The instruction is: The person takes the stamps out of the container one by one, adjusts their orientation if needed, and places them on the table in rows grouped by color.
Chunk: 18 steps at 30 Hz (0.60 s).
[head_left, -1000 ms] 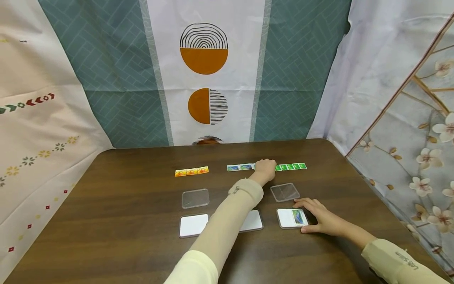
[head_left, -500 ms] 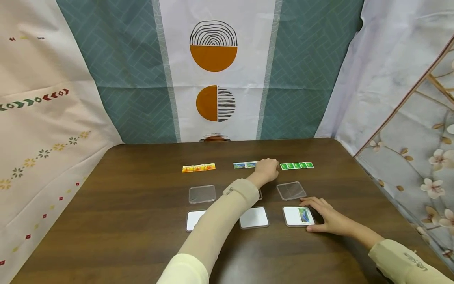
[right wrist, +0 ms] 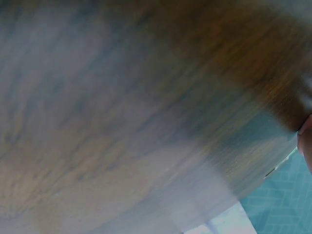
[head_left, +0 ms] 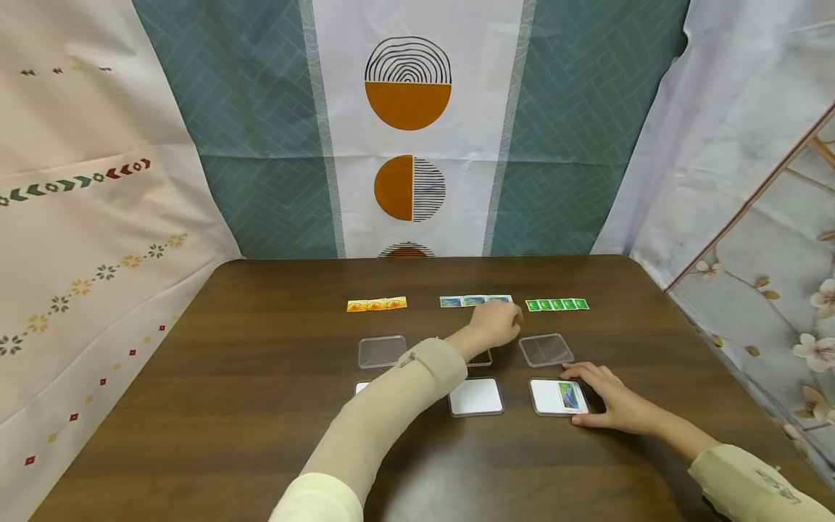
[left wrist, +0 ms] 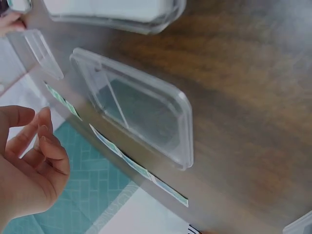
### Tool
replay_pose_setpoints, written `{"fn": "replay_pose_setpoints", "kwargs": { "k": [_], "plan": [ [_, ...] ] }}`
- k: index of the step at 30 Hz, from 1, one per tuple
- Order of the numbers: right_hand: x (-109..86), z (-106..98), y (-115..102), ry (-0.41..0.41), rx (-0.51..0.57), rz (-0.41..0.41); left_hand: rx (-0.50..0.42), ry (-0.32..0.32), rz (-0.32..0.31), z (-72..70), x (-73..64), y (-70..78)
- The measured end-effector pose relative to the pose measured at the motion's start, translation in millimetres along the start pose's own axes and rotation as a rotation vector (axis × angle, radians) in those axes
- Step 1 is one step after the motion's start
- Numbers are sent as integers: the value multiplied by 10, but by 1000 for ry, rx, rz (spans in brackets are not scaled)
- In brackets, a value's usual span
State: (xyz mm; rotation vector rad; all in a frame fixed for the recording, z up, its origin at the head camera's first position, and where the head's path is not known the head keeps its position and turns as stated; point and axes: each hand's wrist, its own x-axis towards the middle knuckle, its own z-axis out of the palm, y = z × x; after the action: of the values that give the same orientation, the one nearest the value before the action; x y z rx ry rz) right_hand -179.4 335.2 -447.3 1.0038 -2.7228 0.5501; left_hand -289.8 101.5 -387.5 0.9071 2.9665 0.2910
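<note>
My left hand point(head_left: 493, 323) hovers just in front of the row of blue stamps point(head_left: 463, 301), near the left end of the green stamps point(head_left: 557, 304). Its fingers curl loosely, and the left wrist view shows nothing between thumb and fingertips point(left wrist: 45, 114). My right hand point(head_left: 616, 406) holds the right end of a clear card case point(head_left: 543, 406), thumb at the near corner, forefinger at the far one. In that case lies a white card with one blue stamp point(head_left: 570, 396) at its right. The right wrist view catches only a fingertip point(right wrist: 306, 141).
Clear lids lie behind the cases: one on the left point(head_left: 381, 352), one on the right point(head_left: 546, 350), one partly under my left arm. A middle case point(head_left: 476, 397) holds a white card; another peeks out beside my sleeve. Orange stamps point(head_left: 376, 304) lie at the back left.
My left hand has drawn back slightly from the stamp rows, uncovering the right end of the blue row. My right hand has stayed at its case. The head view has shifted.
</note>
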Motion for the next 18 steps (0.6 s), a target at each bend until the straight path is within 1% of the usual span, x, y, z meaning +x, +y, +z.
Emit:
{"fn": "replay_pose_setpoints", "kwargs": {
  "k": [3, 7, 14, 18],
  "plan": [
    [1, -3, 9, -2, 2, -6, 0, 5, 30, 33, -49, 0],
    [-3, -1, -1, -22, 24, -5, -14, 3, 51, 78, -138, 7],
    [-7, -53, 19, -38, 52, -12, -19, 36, 111, 53, -271, 83],
    [-16, -64, 36, -51, 72, -26, -18, 24, 130, 54, -353, 146]
  ]
}}
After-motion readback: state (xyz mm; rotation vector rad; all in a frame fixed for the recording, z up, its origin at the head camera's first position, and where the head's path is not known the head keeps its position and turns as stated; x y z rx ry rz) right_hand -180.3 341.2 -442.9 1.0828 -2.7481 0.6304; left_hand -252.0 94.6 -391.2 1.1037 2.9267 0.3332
